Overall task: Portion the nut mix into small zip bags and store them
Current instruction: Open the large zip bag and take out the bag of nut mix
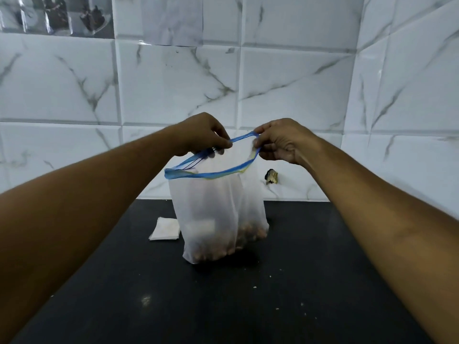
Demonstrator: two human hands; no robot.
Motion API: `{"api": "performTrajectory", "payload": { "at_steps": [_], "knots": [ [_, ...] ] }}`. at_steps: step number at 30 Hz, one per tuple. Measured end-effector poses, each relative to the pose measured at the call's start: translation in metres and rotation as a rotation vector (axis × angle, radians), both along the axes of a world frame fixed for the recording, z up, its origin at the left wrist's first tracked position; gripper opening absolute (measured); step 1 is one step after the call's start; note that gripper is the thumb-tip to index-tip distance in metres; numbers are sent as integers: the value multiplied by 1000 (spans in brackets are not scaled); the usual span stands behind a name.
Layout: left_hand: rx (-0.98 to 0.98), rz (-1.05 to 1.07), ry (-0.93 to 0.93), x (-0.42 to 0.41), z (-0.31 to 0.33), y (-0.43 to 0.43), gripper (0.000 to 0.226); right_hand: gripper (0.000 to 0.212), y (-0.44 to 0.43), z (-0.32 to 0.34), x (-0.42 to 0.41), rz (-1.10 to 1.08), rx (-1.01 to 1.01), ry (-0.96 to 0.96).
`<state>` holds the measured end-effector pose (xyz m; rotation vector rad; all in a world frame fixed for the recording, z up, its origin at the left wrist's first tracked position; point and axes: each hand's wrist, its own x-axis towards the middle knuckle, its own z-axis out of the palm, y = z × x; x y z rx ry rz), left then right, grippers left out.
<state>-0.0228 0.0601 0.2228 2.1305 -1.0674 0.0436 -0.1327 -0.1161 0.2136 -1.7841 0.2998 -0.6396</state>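
Through the head camera, the zip bag point(211, 214) stood on the dark counter point(298, 281), nuts point(250, 235) settled at its bottom, mouth gaping. The left hand point(198, 135) pinched the far lip of the blue zip strip point(216, 173); the right hand point(283, 142) pinched its right end. Opening seemed the step in hand: spread both lips evenly and hold the bag upright, near the white stack point(165, 229), likely the small bags.
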Motion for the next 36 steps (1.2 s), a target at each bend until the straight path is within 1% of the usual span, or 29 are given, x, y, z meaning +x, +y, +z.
{"api": "performTrajectory", "payload": {
  "at_steps": [2,4,5,6,8,11,13,15,17,20,22,26,28,31,36],
  "knots": [
    [-33,-15,76,-4,1,-3,21,33,-1,-2,0,56,92,-41],
    [-61,-36,157,-8,1,-4,26,43,-2,-5,-2,128,154,-38],
    [-70,-38,175,-8,0,-5,26,44,-2,-7,-3,147,159,-21],
    [-84,-34,188,-7,-1,-6,27,41,-1,-9,-3,146,140,4],
    [-142,-11,236,-6,-3,-7,27,25,0,-12,-1,87,80,54],
    [-191,5,268,-3,-5,-8,17,11,-1,-15,2,-6,83,42],
    [-171,-2,230,-5,-5,-7,9,11,-2,-13,4,-39,66,13],
    [-152,0,170,-5,-5,-7,9,13,-2,-11,7,-43,56,-5],
    [-159,27,118,-4,-3,-9,10,9,-1,-9,10,-37,53,-2],
    [-214,24,185,-2,-3,-12,17,7,1,-7,13,-28,50,10],
    [-231,23,180,-1,-3,-14,21,6,3,-8,13,-38,16,3],
    [-194,35,-8,7,-8,-16,13,12,3,-9,12,-89,-152,-60],
    [-171,54,-113,10,-9,-16,19,13,2,-7,13,-84,-184,-88],
    [-175,79,-213,12,-8,-17,30,13,1,-3,13,-59,-142,-91],
    [-180,33,-163,12,-2,-17,29,14,-2,0,19,10,-12,-21]
  ]
}}
